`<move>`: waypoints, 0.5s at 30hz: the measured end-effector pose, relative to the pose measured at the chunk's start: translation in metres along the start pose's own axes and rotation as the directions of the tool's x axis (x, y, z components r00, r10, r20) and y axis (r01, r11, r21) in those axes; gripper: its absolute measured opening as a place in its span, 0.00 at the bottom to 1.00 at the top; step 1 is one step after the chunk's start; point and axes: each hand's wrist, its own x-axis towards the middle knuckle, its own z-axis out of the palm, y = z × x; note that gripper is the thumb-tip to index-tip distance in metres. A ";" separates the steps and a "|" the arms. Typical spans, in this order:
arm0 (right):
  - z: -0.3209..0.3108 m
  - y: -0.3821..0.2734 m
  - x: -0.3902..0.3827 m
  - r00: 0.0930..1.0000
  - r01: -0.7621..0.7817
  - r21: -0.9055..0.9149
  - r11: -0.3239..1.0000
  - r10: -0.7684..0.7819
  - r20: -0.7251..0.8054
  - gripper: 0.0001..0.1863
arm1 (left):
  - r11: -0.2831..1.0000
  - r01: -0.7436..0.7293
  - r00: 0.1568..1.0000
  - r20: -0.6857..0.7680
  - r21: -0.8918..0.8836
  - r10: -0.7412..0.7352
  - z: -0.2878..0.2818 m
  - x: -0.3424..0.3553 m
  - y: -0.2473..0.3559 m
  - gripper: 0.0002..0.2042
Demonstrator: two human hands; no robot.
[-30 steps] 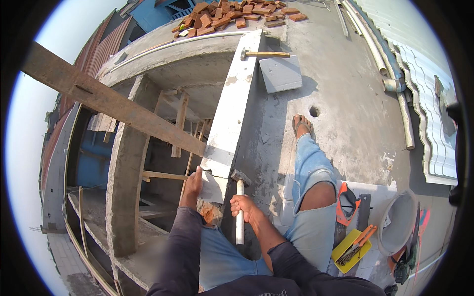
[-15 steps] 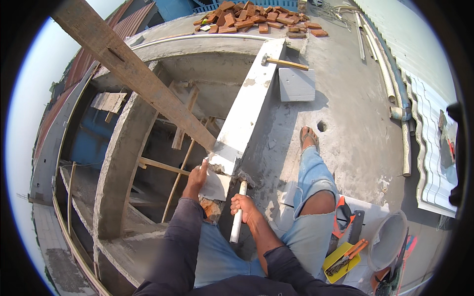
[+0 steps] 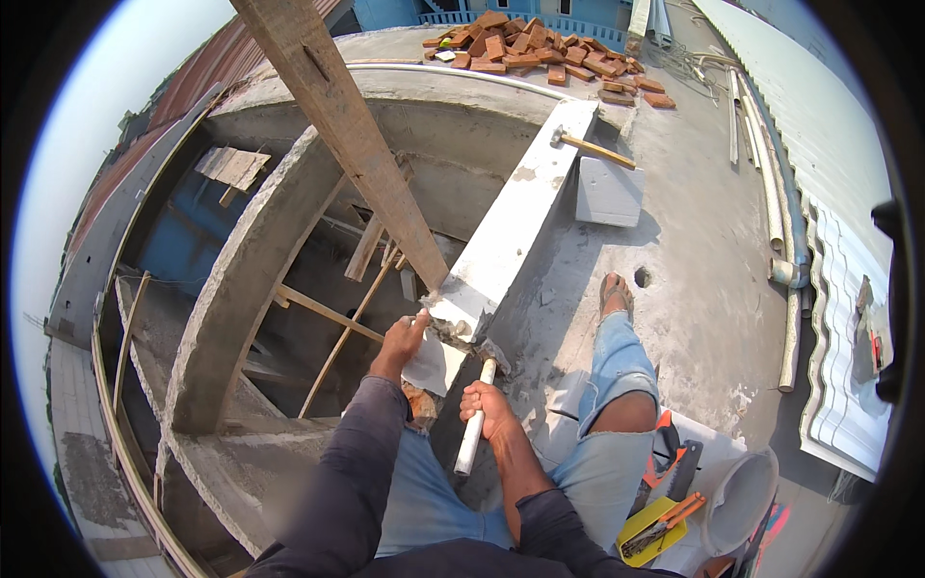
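My right hand (image 3: 488, 408) is closed round the pale cylindrical handle (image 3: 471, 441) of a tool. Its mortar-caked head lies against the right side of the joint, so I cannot make out its kind. My left hand (image 3: 400, 344) grips the left edge of a short white block (image 3: 434, 364), thumb pointing up and the other fingers partly hidden. Crumbly grey mortar (image 3: 451, 332) fills the gap between this block and the long white block row (image 3: 515, 217) ahead. Broken orange brick (image 3: 421, 405) shows below the short block, between my legs.
A wooden post (image 3: 352, 144) leans over the deep opening at left, beside a concrete beam (image 3: 241, 279). A hammer (image 3: 597, 150) lies across the row's far end, near a loose white block (image 3: 609, 191). A yellow tray (image 3: 655, 532) and a bucket (image 3: 740, 501) stand at lower right.
My view has swung left, so the surroundings sit farther right and lower. Both hands keep nearly the same places, and more of the mortar joint shows beside my left thumb.
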 end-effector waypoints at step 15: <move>-0.005 -0.001 0.028 0.283 0.125 -0.984 0.128 -0.955 -0.088 0.28 | 0.933 0.134 0.962 0.181 0.334 -0.203 -0.001 -0.025 0.019 0.41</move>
